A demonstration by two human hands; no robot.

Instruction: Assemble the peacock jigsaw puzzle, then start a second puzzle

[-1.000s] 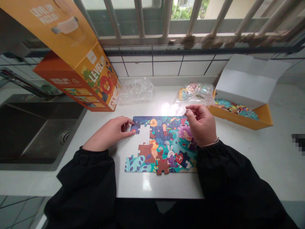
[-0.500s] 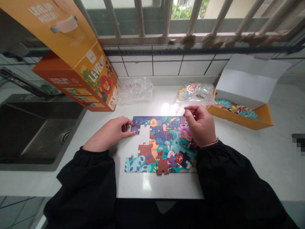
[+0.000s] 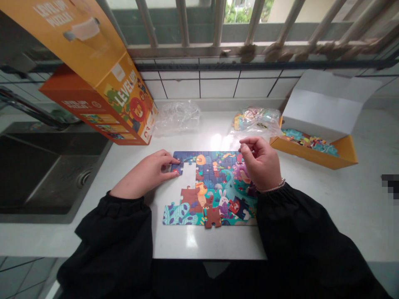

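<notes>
A partly assembled jigsaw puzzle (image 3: 215,176) with dark blue night scenery and animals lies on the counter, with a gap at its left side. At its upper left, my left hand (image 3: 156,168) has thumb and forefinger on the edge of a dark blue puzzle piece (image 3: 177,168), which sits against the top-left corner. My right hand (image 3: 263,162) is over the puzzle's right edge, its fingers loosely curled with nothing visible in them. A brown loose piece (image 3: 213,217) and a dark piece with a red figure (image 3: 238,207) rest on top of the lower part.
An orange puzzle box (image 3: 124,104) stands open at the left, beside a dark sink (image 3: 59,207). Toward the wall are a clear plastic wrapper (image 3: 179,116) and a plastic bag of pieces (image 3: 257,118). A yellow box (image 3: 346,155) at the right holds several loose pieces.
The dark blue piece under my left fingers has shifted slightly up against the corner piece, and those fingers have moved slightly with it. My right hand is almost unmoved.
</notes>
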